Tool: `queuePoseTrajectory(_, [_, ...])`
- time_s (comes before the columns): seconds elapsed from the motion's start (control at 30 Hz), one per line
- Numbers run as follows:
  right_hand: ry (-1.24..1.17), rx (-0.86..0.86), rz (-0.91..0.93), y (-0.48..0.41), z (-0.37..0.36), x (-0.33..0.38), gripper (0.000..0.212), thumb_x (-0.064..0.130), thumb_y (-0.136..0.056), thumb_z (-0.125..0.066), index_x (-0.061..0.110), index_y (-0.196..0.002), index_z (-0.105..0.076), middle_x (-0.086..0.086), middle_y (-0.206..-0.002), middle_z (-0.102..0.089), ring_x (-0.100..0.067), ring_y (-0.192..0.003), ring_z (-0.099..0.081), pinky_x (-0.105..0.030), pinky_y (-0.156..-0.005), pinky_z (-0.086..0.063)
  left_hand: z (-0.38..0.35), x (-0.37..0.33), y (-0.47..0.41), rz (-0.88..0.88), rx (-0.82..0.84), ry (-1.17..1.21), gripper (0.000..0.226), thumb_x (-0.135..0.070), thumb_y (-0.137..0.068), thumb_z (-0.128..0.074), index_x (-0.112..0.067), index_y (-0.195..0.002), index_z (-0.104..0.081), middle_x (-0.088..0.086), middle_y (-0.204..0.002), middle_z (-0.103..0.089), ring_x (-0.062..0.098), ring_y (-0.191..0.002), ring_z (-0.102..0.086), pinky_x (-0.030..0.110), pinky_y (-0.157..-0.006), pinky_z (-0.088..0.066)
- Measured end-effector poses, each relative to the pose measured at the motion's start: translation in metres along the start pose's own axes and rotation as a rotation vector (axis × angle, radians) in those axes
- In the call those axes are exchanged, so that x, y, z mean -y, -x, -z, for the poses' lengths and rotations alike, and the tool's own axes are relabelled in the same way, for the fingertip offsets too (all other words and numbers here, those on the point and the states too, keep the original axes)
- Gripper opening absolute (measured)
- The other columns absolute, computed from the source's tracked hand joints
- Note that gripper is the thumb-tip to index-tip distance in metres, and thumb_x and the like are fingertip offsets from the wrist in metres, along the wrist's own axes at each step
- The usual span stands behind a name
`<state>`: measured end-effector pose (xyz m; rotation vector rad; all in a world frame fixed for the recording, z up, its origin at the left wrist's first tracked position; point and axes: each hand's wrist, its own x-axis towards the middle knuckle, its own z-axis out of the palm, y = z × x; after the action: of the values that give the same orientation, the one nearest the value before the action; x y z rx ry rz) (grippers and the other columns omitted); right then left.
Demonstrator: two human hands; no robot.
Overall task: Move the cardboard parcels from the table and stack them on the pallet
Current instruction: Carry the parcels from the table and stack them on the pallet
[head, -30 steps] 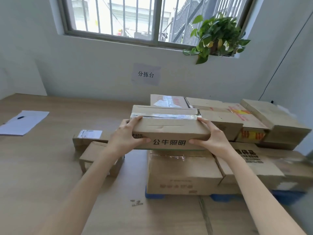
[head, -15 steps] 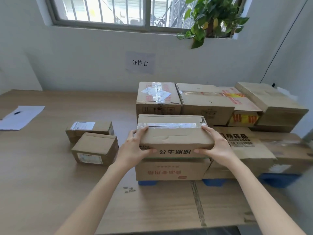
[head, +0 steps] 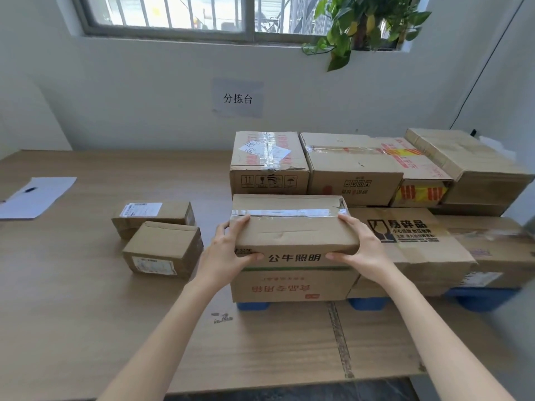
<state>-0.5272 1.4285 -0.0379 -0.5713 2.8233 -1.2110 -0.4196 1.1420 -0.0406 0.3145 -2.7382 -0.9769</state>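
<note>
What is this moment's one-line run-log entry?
parcel: over front-left box on pallet | left grip: holds left end | right grip: holds right end | table: two small parcels waiting

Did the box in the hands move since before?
Yes. The held box sank lower against the taped box behind it, nearly onto the red-lettered box.

wall sign (head: 238, 98): 分拣台 | front parcel (head: 292, 235): 公牛照明 | right box (head: 419, 247): 易碎品

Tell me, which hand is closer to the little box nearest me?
Left. The left hand grips the taped parcel's end just right of the little box; the right hand grips its opposite end, farther away.
</note>
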Motion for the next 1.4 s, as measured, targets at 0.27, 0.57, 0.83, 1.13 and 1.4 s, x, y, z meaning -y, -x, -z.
queuePoseTrajectory(0.27, [0.048, 0.058, -0.020, -0.002, 0.021, 0.013, 0.091, 0.055, -0.070, -0.075, 0.036, -0.146, -0.030, 0.005, -0.152, -0.030, -0.016, -0.132, -0.036, -0.040, -0.103, -0.035, 0.015, 0.008, -0.002, -0.035, 0.083, -0.064, 0.096, -0.041, -0.075, -0.077, -0.044, -0.147, -0.014, -0.006, -0.143, -0.036, 0.018, -0.120, -0.048, 0.040, -0.090, -0.049])
queuePoseTrajectory(0.57, [-0.001, -0.010, 0.116, -0.021, 0.030, 0.074, 0.079, 0.061, -0.070, -0.068, 0.040, -0.140, -0.039, 0.009, -0.151, -0.033, -0.007, -0.124, -0.041, -0.045, -0.104, -0.044, 0.070, 0.043, -0.012, 0.005, 0.010, -0.010, 0.079, -0.036, -0.078, -0.076, -0.028, -0.144, -0.034, 0.000, -0.136, -0.049, 0.015, -0.105, -0.055, 0.040, -0.093, -0.050])
queuePoseTrajectory(0.83, [-0.067, 0.021, 0.282, -0.054, -0.048, 0.171, 0.070, 0.050, -0.077, -0.071, 0.034, -0.140, -0.043, 0.010, -0.143, -0.044, -0.006, -0.125, -0.044, -0.040, -0.099, -0.048, 0.137, 0.101, -0.024, 0.072, -0.126, -0.003, 0.066, -0.032, -0.078, -0.077, -0.026, -0.136, -0.046, -0.004, -0.125, -0.059, 0.017, -0.109, -0.058, 0.040, -0.095, -0.047])
queuePoseTrajectory(1.13, [-0.097, 0.188, 0.321, -0.097, -0.191, 0.250, 0.069, 0.044, -0.081, -0.072, 0.030, -0.142, -0.041, 0.009, -0.144, -0.041, -0.007, -0.122, -0.044, -0.032, -0.093, -0.048, 0.187, 0.207, -0.045, 0.172, -0.187, -0.004, 0.061, -0.032, -0.077, -0.075, -0.027, -0.133, -0.049, -0.004, -0.122, -0.062, 0.020, -0.107, -0.060, 0.046, -0.096, -0.045])
queuePoseTrajectory(1.4, [0.009, 0.318, 0.074, -0.126, -0.330, 0.221, 0.081, 0.045, -0.083, -0.069, 0.029, -0.150, -0.026, 0.003, -0.152, -0.032, -0.017, -0.136, -0.035, -0.038, -0.106, -0.036, 0.167, 0.315, -0.071, 0.271, -0.002, -0.156, 0.081, -0.041, -0.076, -0.075, -0.024, -0.145, -0.035, 0.002, -0.143, -0.045, 0.023, -0.131, -0.042, 0.048, -0.104, -0.037])
